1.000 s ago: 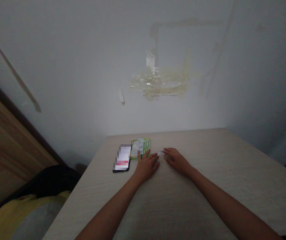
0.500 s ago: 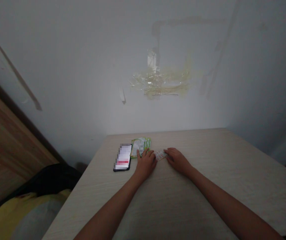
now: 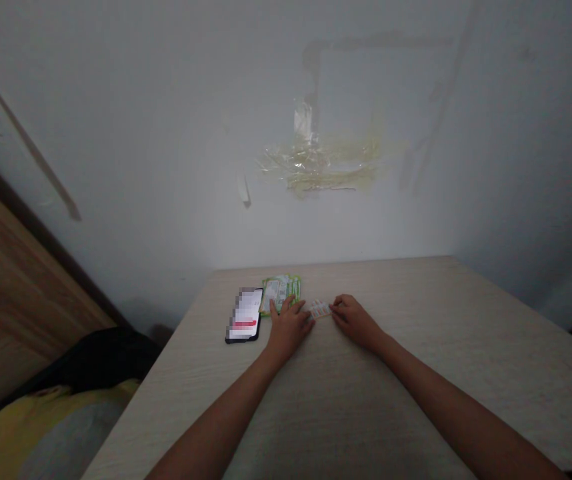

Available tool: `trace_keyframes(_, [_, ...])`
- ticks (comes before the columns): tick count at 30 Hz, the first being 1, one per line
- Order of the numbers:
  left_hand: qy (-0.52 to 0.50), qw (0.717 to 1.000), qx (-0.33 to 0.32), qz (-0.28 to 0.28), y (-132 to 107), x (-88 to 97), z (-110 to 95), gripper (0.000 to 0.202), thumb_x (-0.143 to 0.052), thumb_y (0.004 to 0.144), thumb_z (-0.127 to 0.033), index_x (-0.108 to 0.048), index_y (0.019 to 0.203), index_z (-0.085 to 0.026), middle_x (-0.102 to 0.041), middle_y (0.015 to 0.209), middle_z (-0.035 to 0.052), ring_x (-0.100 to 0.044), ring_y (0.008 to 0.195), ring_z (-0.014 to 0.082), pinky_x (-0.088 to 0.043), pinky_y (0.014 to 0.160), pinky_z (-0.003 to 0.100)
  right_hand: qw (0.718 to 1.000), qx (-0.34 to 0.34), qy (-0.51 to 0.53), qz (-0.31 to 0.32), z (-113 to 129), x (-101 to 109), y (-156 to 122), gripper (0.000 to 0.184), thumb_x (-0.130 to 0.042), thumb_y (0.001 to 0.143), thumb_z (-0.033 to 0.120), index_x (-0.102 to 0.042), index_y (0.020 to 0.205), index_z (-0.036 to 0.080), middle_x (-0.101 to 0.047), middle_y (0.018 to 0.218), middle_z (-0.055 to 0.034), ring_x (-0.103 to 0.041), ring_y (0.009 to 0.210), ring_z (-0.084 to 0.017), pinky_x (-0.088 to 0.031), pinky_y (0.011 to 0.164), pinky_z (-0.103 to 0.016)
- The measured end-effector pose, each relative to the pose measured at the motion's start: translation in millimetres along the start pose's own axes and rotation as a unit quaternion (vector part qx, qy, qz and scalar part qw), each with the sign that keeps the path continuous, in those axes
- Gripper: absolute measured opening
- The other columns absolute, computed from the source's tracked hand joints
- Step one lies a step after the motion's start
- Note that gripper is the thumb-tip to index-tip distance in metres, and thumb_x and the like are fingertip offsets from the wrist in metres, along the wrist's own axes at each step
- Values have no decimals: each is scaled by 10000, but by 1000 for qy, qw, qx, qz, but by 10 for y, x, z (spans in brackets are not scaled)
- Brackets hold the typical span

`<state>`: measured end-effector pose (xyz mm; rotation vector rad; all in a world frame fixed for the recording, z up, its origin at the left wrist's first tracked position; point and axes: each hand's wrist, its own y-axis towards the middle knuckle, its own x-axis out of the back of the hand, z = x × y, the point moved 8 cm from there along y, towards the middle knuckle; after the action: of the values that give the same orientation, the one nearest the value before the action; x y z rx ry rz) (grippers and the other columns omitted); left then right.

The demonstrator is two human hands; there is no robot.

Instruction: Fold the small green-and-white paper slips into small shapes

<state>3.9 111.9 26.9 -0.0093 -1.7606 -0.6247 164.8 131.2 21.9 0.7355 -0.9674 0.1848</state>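
Observation:
Between my two hands, low over the table, is a small thin sheet (image 3: 321, 309) with rows of pale oblong shapes and an orange-tinted edge; it could be a blister pack, but it is too small to be sure. My left hand (image 3: 289, 328) has its thumb and index finger at the sheet's left end, while its other fingers spread towards a small pile of green-and-white printed packets (image 3: 279, 291). The fingers of my right hand (image 3: 353, 319) are bent together, pinching the right end. A phone (image 3: 246, 317) with a lit, partly blurred screen lies left of the packets.
The pale wood-grain table (image 3: 366, 413) meets a grey wall (image 3: 166, 133) at its back edge. Clear tape (image 3: 311, 160) and yellowish stains mark the wall. Left of the table are yellow and grey cloth (image 3: 66, 433), a dark bundle (image 3: 111, 360) and a wooden panel (image 3: 11, 287).
The sheet has been tilted or turned, so rows of pale shapes show where it looked printed before. Both hands stay nearly in place; the packets and phone appear to lie as before.

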Motion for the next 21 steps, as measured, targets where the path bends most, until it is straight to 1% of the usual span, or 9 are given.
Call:
trace_keyframes(4, [0, 1000, 14, -1, 10, 15, 27, 163, -610, 857, -392, -706, 981, -349, -575, 1335, -10, -339, 1349, 346, -67, 1033, 779, 1000, 6, -18, 14, 50, -3, 11, 239, -493, 911, 204, -691, 1032, 146, -606, 973, -122, -557, 938, -218, -474, 867, -366])
trace_keyframes(7, [-9, 1000, 14, -1, 15, 30, 21, 145, -613, 857, -381, -715, 955, -348, -575, 1337, -18, -332, 1354, 345, -66, 1038, 773, 999, 18, -32, 13, 95, 8, 13, 236, -487, 915, 197, -692, 1022, 151, -610, 975, -124, -553, 936, -222, -467, 866, -369])
trace_keyframes(11, [-16, 1000, 18, -3, 17, 42, 26, 138, -621, 853, -368, -722, 944, -340, -587, 1323, -9, -343, 1347, 339, -73, 1044, 764, 999, 27, -39, 23, 124, 11, 3, 250, -479, 924, 202, -684, 1063, 162, -615, 967, -111, -555, 936, -215, -461, 869, -354])
trace_keyframes(14, [-12, 1000, 11, -5, 26, 51, 22, 127, -628, 850, -360, -724, 931, -341, -596, 1311, -17, -352, 1343, 337, -69, 1049, 761, 999, 19, -21, 29, 82, -1, -3, 249, -490, 922, 207, -689, 1066, 167, -616, 966, -107, -558, 943, -211, -464, 867, -350])
trace_keyframes(17, [0, 1000, -16, -2, 44, 53, -19, 110, -640, 845, -351, -728, 907, -334, -595, 1315, -23, -346, 1351, 333, -47, 1058, 758, 999, 4, 21, 26, -16, -28, -3, 227, -532, 898, 202, -703, 1046, 184, -610, 982, -101, -565, 948, -204, -475, 858, -344])
trace_keyframes(21, [16, 999, -50, -2, 70, 55, -80, 111, -628, 856, -332, -736, 867, -308, -600, 1309, 0, -359, 1350, 319, -32, 1078, 742, 997, -10, 70, 24, -143, -79, -6, 231, -579, 864, 189, -705, 1057, 202, -601, 1003, -89, -570, 959, -195, -481, 867, -349])
